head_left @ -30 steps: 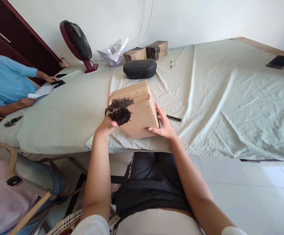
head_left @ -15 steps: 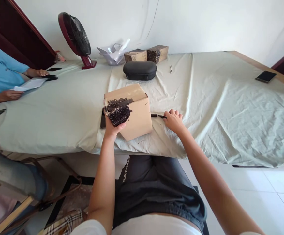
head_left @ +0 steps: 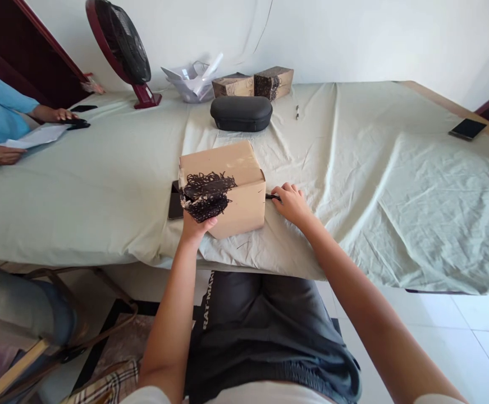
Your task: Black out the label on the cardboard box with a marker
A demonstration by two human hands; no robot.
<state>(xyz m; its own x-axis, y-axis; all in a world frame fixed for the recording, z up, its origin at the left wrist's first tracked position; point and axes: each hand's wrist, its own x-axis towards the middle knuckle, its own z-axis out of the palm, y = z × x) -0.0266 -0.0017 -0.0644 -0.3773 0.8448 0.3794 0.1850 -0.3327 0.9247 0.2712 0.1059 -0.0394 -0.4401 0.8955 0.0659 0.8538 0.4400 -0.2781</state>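
Two hands are at the near side of the cloth-covered table; the cardboard box sits tilted just inside the front edge, its lower corner nearest that edge. The left hand holds its scribbled left corner, thumb on the near face, other fingers hidden behind the box; the right hand, just beside the box's right side, has its fingers curled together, thumb and fingertips pinching a black pen. Open cloth, creased, spreads rightward to a dark phone near the far right edge; a small black-and-white item lies beyond the right hand. Behind the box, a black case blocks the way to two small cartons and a plastic basket; a fan stands farther left; a dark flat object shows at the box's left; at far left, a person's hands are at some paper.
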